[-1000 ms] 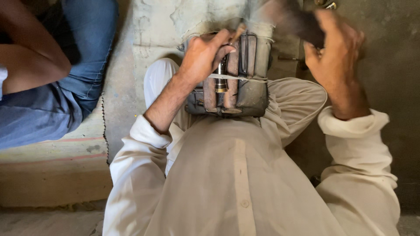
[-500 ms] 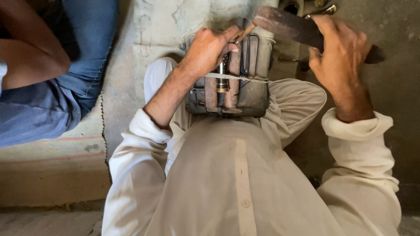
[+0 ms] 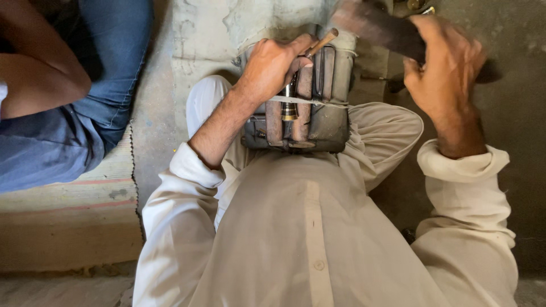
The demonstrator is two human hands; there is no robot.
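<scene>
Block: a worn, dark block (image 3: 310, 113) of upright slats is wedged between the knees on the lap, bound across by a pale cord (image 3: 310, 103); it is kept there so that it is steadied by the legs and both hands are left free
Rod in the block: a short dark rod with a brass band (image 3: 289, 108) is set upright in a slot between two slats; it seems to be gripped by the bound slats so that it cannot slip
Stick: a thin wooden stick (image 3: 323, 41) is held slanted over the top of the block, its tip sticking out past the fingers; what its lower end touches is hidden by the hand
Left hand: the left hand (image 3: 273, 65) is closed around the stick and rests against the top of the block, so the stick is braced in place
Right hand: the right hand (image 3: 441, 71) is clenched on the handle of a dark, heavy striking tool (image 3: 378, 28), raised above and to the right of the block; the tool is blurred, so its exact kind cannot be told
Clothing: pale sleeves are pushed back from both wrists, leaving the hands unhindered
Floor: a rough grey floor (image 3: 523, 142) lies under the seated legs; a striped mat (image 3: 74, 196) lies to the left
Other person: a person in blue trousers (image 3: 85, 96) sits just beside, on the left, apart from the work
</scene>
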